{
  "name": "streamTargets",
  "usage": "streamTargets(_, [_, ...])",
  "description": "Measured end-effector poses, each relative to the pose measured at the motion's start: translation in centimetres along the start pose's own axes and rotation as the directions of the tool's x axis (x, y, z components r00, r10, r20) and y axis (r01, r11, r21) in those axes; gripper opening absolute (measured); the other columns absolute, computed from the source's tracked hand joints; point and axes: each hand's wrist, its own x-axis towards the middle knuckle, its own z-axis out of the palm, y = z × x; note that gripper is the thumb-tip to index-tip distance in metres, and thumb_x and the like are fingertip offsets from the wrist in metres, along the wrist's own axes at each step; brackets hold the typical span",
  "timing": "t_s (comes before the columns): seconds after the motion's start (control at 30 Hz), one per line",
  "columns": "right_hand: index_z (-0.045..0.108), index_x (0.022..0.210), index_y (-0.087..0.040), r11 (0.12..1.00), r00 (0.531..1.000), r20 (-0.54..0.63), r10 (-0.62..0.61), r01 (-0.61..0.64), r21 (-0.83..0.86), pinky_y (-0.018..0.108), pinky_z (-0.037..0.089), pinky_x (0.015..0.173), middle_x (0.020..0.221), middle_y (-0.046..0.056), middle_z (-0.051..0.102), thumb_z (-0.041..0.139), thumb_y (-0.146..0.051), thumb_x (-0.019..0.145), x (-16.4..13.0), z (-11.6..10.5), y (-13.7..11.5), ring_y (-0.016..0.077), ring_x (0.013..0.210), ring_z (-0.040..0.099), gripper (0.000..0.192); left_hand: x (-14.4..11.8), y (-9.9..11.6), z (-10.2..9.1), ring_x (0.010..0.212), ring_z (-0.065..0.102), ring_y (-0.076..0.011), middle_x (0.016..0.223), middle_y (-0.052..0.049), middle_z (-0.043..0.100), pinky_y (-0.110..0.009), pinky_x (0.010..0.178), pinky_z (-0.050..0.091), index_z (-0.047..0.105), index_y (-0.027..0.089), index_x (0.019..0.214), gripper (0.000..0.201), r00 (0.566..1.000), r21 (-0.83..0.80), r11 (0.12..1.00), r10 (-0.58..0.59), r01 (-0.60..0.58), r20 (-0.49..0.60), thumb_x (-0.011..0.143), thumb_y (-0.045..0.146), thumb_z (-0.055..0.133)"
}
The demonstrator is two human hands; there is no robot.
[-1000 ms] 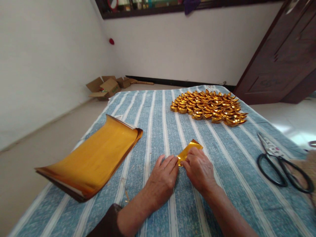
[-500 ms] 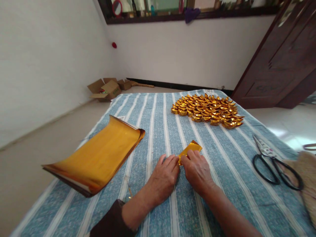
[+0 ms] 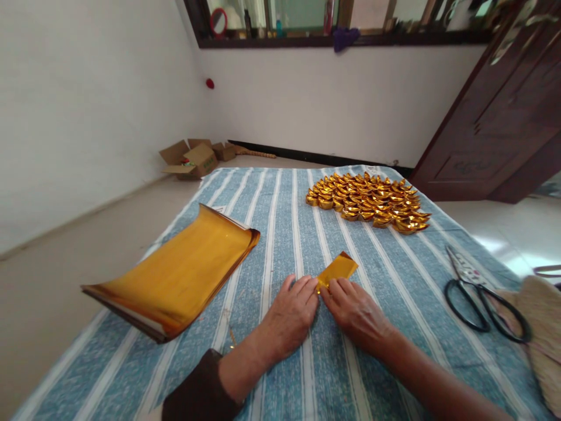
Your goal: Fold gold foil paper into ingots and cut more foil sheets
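A small folded strip of gold foil paper (image 3: 338,269) lies on the blue and white striped cloth (image 3: 280,199). My left hand (image 3: 289,316) and my right hand (image 3: 356,313) both press on its near end, fingertips meeting there. The far end of the strip lies flat and uncovered. A thick stack of gold foil sheets (image 3: 179,272), curled up at its edges, rests to the left of my left hand.
A pile of several folded gold paper ingots (image 3: 368,200) sits at the far side of the cloth. Black-handled scissors (image 3: 477,295) lie at the right, next to a woven straw item (image 3: 543,316). Open cardboard boxes (image 3: 193,156) stand on the floor by the far wall.
My right hand has slid back toward me, uncovering more of the gold strip, which now lies flatter. The view has tilted up a little.
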Motion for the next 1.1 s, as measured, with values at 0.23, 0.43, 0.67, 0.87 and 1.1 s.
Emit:
streamTargets(0.23, [0.057,0.108,-0.011,0.998,0.998,-0.03,-0.06,0.06,-0.002,0.036,0.048,0.068,0.09,0.01,0.059,0.046,-0.013,0.092,-0.2,0.4,0.5,0.0227,0.081,0.053,0.019,-0.2,-0.1,0.2,0.119,0.054,-0.0269,0.124,-0.014,0.062,-0.047,0.101,0.039,0.058,0.009,0.115,0.034,0.999,0.014,1.0,0.006,-0.007,0.034,0.091,0.005,0.034])
streamTargets(0.43, [0.059,0.099,-0.01,0.997,0.998,-0.021,-0.067,0.068,0.042,0.036,0.051,0.069,0.088,0.009,0.058,0.046,-0.008,0.089,-0.8,0.4,0.9,0.023,0.082,0.054,0.016,-0.1,-0.2,0.0,0.121,0.052,-0.0274,0.126,-0.014,0.061,-0.048,0.1,0.039,0.057,0.009,0.116,0.034,0.998,0.001,1.0,0.002,-0.002,0.066,0.092,0.005,0.033])
streamTargets(0.67, [0.061,0.095,-0.009,0.994,0.996,-0.056,-0.062,0.067,0.088,0.034,0.054,0.07,0.09,0.011,0.059,0.045,-0.004,0.088,-1.7,0.8,1.2,0.0224,0.083,0.055,0.019,0.0,-0.2,-0.3,0.12,0.053,-0.0271,0.126,-0.013,0.061,-0.049,0.099,0.04,0.059,0.011,0.113,0.033,0.996,0.009,1.0,-0.002,0.001,0.086,0.094,0.007,0.032])
streamTargets(0.87, [0.064,0.088,-0.01,0.997,0.994,-0.104,-0.043,0.05,0.065,0.032,0.054,0.066,0.085,0.01,0.06,0.039,-0.003,0.089,-1.9,0.8,1.3,0.0208,0.077,0.055,0.025,0.0,-0.1,-0.2,0.12,0.052,-0.0265,0.126,-0.013,0.061,-0.048,0.099,0.041,0.06,0.011,0.111,0.032,0.997,0.027,1.0,-0.006,0.004,0.082,0.095,0.008,0.032])
streamTargets(1.1, [0.062,0.108,-0.006,0.991,0.968,-0.242,-0.063,0.089,0.098,0.042,0.05,0.085,0.102,0.015,0.062,0.035,-0.01,0.096,-0.9,0.6,0.4,0.0265,0.102,0.053,0.03,0.0,0.1,0.0,0.119,0.053,-0.0278,0.126,-0.015,0.06,-0.048,0.099,0.042,0.06,0.007,0.114,0.032,0.997,0.045,0.999,0.004,-0.007,0.081,0.094,0.009,0.034])
